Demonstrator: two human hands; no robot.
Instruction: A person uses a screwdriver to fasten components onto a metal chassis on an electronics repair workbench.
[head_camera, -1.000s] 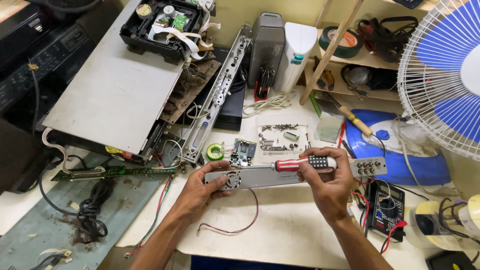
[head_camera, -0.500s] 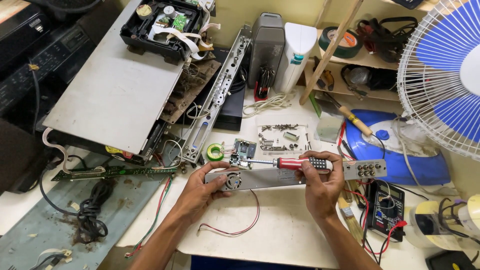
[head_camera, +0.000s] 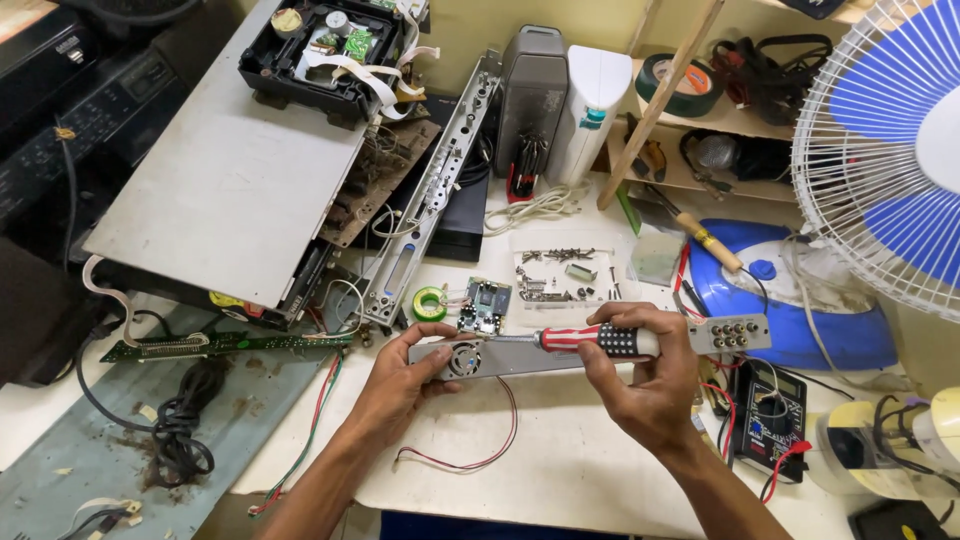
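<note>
A grey chassis (head_camera: 230, 180), tipped open with a disc drive (head_camera: 320, 45) on top, fills the upper left of the bench (head_camera: 560, 500), and a fan (head_camera: 885, 130) stands at the right edge. In the middle a long grey panel (head_camera: 520, 358) lies across the bench, a small round fan (head_camera: 464, 359) set in its left end and a row of sockets (head_camera: 732, 333) at its right. The left hand (head_camera: 400, 385) clamps the panel's left end from below, thumb on the front edge. The right hand (head_camera: 650, 385) is closed around a red-and-white screwdriver (head_camera: 590, 341), held nearly level with its tip at the small fan. To do this well, I judge the shaft should stay square to the screw, with firm pressure and the panel pinned still. The screw itself is too small to make out, and the tip's seating cannot be told. The fan and a meter (head_camera: 770, 420) are partly cut off or covered.
</note>
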